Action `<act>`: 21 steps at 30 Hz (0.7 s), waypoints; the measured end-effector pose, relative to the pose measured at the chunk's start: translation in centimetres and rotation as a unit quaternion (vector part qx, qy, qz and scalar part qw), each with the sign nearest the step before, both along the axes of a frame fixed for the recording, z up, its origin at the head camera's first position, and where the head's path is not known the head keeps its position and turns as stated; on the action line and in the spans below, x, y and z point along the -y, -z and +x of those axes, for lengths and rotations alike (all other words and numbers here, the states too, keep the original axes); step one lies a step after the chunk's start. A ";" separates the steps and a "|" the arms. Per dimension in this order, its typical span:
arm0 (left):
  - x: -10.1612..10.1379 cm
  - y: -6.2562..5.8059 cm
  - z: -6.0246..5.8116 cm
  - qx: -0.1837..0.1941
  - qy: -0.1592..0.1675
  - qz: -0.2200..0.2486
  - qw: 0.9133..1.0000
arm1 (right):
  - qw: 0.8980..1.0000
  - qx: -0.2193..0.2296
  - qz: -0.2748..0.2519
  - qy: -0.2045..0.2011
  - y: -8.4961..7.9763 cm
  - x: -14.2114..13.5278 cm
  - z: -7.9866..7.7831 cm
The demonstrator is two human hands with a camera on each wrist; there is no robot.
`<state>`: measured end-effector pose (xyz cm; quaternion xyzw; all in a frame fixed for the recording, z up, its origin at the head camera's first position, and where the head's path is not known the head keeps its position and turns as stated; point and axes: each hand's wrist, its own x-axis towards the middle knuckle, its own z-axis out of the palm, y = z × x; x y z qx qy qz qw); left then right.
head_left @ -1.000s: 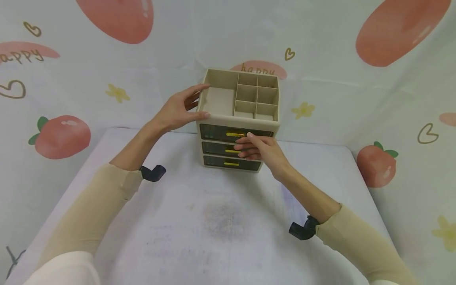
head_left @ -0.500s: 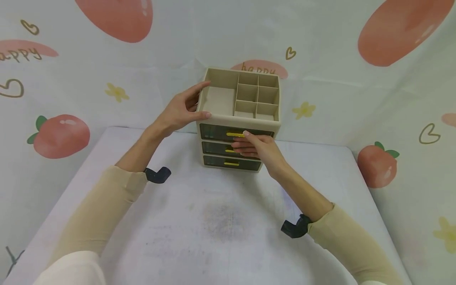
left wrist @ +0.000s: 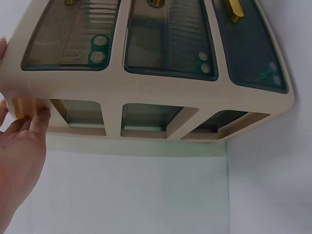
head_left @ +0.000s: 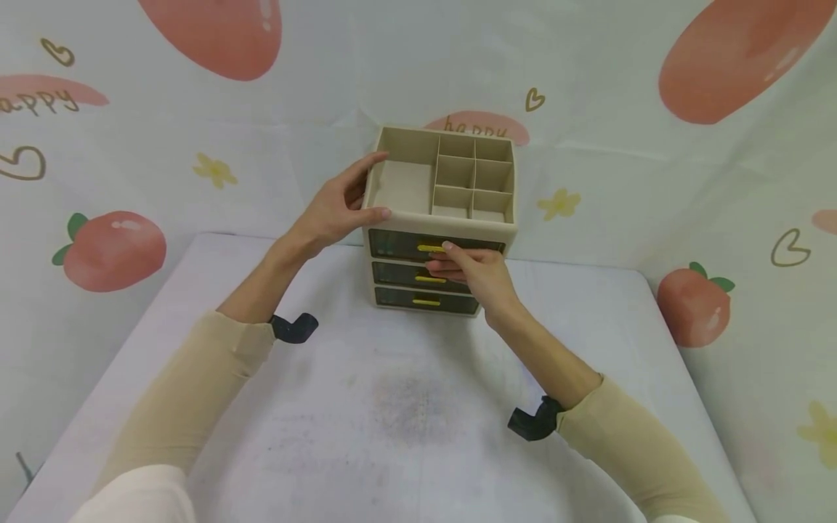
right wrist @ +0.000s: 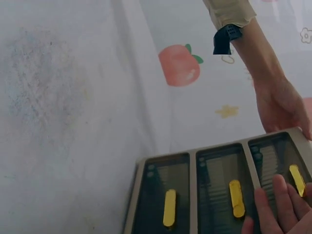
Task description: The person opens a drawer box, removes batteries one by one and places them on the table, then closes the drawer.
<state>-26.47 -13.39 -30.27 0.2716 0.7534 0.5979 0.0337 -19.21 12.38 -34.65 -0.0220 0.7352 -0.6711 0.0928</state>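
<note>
A beige desktop drawer organizer (head_left: 451, 226) stands upright at the back of the table, its three dark see-through drawers closed. My left hand (head_left: 330, 211) grips its upper left edge, thumb on the front rim. In the left wrist view the curled fingers (left wrist: 41, 119) press the organizer's side near the top. My right hand (head_left: 487, 280) is at the top drawer (head_left: 395, 243), thumb tip by the right end of its gold handle (head_left: 429, 248). The right wrist view shows straight fingers (right wrist: 280, 192) beside that handle, lying over the drawer front.
The organizer's top has one large compartment (head_left: 402, 185) on the left and several small ones on the right. Behind it hangs a white cloth (head_left: 314, 87) printed with peaches. The white table (head_left: 314, 436) has a greyish stain in front of the organizer.
My right hand has shifted slightly left, bringing the thumb closer to the top drawer's handle. The left hand keeps its hold on the edge; both forearms have moved a little inward.
</note>
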 end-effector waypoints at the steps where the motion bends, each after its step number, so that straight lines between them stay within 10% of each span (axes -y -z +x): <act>1: 0.0 0.0 0.0 0.001 -0.001 0.004 1.000 | 1.000 0.002 -0.003 0.001 0.0 0.0 0.0; 21: 0.1 0.1 0.0 -0.007 -0.009 0.019 1.000 | 0.998 0.039 -0.032 0.025 0.0 0.3 0.8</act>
